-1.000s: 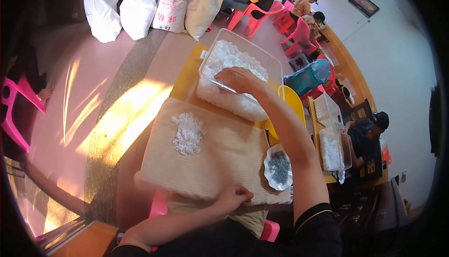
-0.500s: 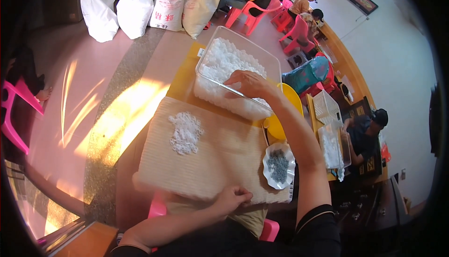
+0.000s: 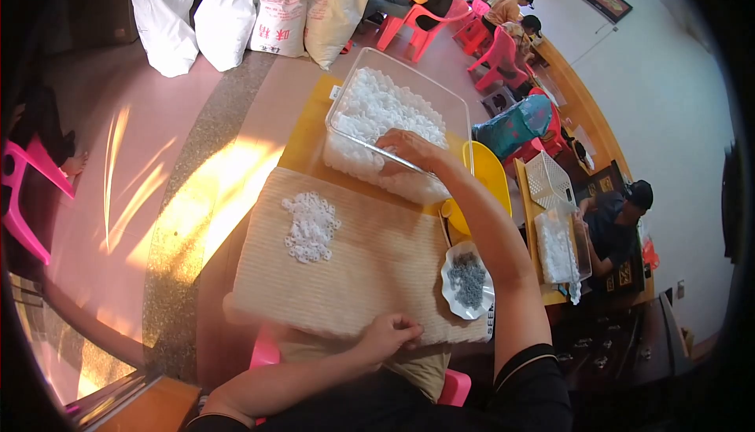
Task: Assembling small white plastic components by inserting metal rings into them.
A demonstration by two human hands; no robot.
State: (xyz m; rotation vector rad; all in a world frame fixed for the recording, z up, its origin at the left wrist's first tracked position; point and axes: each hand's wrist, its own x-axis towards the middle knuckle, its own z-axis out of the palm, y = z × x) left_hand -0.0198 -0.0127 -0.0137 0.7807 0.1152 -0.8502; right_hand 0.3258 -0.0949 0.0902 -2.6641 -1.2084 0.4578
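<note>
My right hand reaches over the near rim of a clear plastic bin heaped with small white plastic rings. Its fingertips are down among the rings and hidden, so their grip does not show. Near the front edge of a tan ribbed mat, my left hand rests with curled fingers, thumb and forefinger close together; anything inside is hidden. A loose pile of white rings lies at the mat's left. At its right, a white scalloped dish holds small grey pieces.
A yellow round container stands right of the bin. Beyond it are a teal bag, a white basket and another bin of white pieces beside a seated person. Large white sacks and pink chairs stand farther back.
My right hand has dipped lower into the rings in the bin. My left hand has stayed at the mat's front edge.
</note>
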